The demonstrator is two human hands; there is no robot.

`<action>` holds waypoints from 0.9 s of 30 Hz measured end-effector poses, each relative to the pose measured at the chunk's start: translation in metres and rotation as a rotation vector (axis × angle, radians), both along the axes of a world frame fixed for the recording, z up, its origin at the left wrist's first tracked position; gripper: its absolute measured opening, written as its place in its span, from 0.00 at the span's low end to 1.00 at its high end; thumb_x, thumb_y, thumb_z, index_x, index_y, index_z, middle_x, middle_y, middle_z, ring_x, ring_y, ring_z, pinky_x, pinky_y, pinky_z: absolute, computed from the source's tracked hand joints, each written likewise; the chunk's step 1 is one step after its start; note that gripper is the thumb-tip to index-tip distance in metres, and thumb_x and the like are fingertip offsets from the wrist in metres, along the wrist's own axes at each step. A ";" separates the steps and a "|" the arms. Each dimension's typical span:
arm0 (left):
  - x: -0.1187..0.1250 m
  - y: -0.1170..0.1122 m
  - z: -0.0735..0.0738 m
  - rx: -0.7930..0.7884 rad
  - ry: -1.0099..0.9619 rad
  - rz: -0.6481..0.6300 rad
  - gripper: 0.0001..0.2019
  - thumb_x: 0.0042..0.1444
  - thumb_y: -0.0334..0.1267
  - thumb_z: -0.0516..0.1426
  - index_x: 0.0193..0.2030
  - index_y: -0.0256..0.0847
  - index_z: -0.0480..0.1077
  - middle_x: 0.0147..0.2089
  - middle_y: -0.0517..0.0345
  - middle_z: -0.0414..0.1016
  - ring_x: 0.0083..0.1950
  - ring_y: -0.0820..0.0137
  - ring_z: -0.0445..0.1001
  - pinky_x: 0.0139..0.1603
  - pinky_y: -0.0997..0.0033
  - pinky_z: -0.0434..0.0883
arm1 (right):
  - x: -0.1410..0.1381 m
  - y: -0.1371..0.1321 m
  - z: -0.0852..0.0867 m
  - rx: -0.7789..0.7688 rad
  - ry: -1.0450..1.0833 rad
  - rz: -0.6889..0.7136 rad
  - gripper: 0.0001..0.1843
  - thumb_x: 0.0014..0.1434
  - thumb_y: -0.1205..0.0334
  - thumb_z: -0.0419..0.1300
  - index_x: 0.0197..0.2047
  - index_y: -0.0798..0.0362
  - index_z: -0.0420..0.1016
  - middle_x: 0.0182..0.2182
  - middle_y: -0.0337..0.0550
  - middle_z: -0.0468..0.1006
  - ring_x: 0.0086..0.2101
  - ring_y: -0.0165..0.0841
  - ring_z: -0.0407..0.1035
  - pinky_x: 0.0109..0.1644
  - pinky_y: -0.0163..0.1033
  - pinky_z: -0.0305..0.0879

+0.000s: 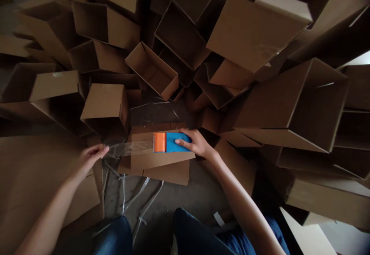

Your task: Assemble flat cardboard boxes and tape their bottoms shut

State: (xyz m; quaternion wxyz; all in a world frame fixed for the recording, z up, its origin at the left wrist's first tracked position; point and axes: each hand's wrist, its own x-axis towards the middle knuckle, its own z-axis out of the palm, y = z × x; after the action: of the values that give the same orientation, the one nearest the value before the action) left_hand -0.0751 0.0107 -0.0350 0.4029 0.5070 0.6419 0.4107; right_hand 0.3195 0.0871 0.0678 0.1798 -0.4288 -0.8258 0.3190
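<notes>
In the middle of the head view, my right hand (194, 143) is closed around a blue and orange tape dispenser (170, 142). A stretch of clear packing tape (131, 148) runs leftward from the dispenser's orange end. Its free end is pinched between the fingertips of my left hand (94, 153). Beneath the tape and the dispenser lie flat pieces of brown cardboard (162, 161), stacked on the floor. Whether the tape touches the cardboard I cannot tell.
Open cardboard boxes crowd the far side and right, among them a small box (169, 78) and a large one (274, 104). A big cardboard sheet (37, 170) lies at the left. Loose pale straps (143, 187) trail across the floor (162, 201) near my knees.
</notes>
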 end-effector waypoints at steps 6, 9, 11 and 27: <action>0.005 0.000 -0.023 -0.032 -0.108 -0.038 0.27 0.46 0.62 0.61 0.17 0.41 0.61 0.20 0.65 0.58 0.26 0.72 0.58 0.29 0.72 0.57 | -0.003 0.007 -0.006 -0.013 0.000 -0.015 0.22 0.62 0.40 0.56 0.31 0.52 0.68 0.24 0.35 0.68 0.26 0.28 0.63 0.31 0.34 0.51; 0.005 -0.001 -0.040 -0.049 -0.129 -0.038 0.26 0.46 0.62 0.61 0.18 0.41 0.63 0.21 0.64 0.61 0.27 0.71 0.60 0.30 0.73 0.58 | -0.004 0.009 -0.008 -0.006 -0.001 -0.023 0.23 0.62 0.40 0.55 0.30 0.52 0.68 0.23 0.35 0.67 0.25 0.28 0.63 0.30 0.34 0.50; 0.006 -0.002 -0.047 -0.052 -0.156 -0.038 0.26 0.46 0.62 0.61 0.18 0.41 0.63 0.21 0.64 0.61 0.27 0.71 0.60 0.30 0.73 0.59 | -0.003 0.009 -0.010 -0.003 0.021 -0.024 0.24 0.62 0.39 0.55 0.30 0.53 0.68 0.23 0.35 0.67 0.26 0.28 0.63 0.30 0.34 0.51; 0.012 0.002 -0.066 -0.073 -0.226 -0.006 0.27 0.42 0.64 0.63 0.19 0.40 0.65 0.23 0.63 0.63 0.29 0.71 0.61 0.33 0.73 0.58 | 0.000 0.008 -0.016 -0.009 0.099 -0.042 0.25 0.61 0.39 0.55 0.27 0.53 0.64 0.22 0.34 0.63 0.25 0.27 0.58 0.31 0.34 0.51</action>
State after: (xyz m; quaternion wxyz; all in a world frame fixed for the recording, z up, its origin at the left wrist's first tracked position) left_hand -0.0631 0.0124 -0.1011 0.4921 0.4444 0.6054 0.4402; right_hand 0.3198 0.0949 0.0521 0.2252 -0.4306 -0.8052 0.3398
